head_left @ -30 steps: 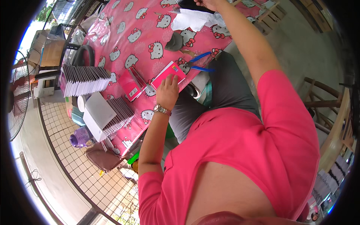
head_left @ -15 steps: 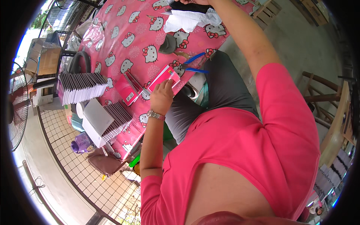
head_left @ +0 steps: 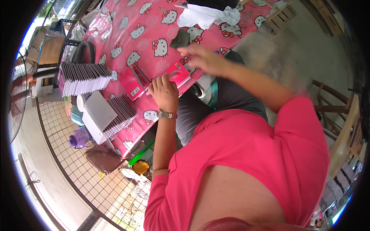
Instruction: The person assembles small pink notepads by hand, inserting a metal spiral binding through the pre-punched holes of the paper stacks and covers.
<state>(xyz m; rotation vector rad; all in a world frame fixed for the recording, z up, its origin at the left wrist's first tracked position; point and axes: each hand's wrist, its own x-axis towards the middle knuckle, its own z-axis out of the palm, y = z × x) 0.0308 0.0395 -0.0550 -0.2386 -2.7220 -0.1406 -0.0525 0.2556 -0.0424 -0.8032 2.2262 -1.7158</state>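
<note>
The left hand (head_left: 165, 90), fingers curled, presses on a thin red booklet (head_left: 178, 74) lying flat at the near edge of the surface (head_left: 146, 34), which wears a glossy pink cartoon-cat cloth. The right hand (head_left: 204, 58) hovers open and motion-blurred just beyond. Ribbed stacks of booklets (head_left: 83, 78) stand left; crumpled white paper (head_left: 208, 15) is cut off at the top.

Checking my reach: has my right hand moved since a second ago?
Yes. The right hand has come back from the white papers toward the red booklet.
</note>
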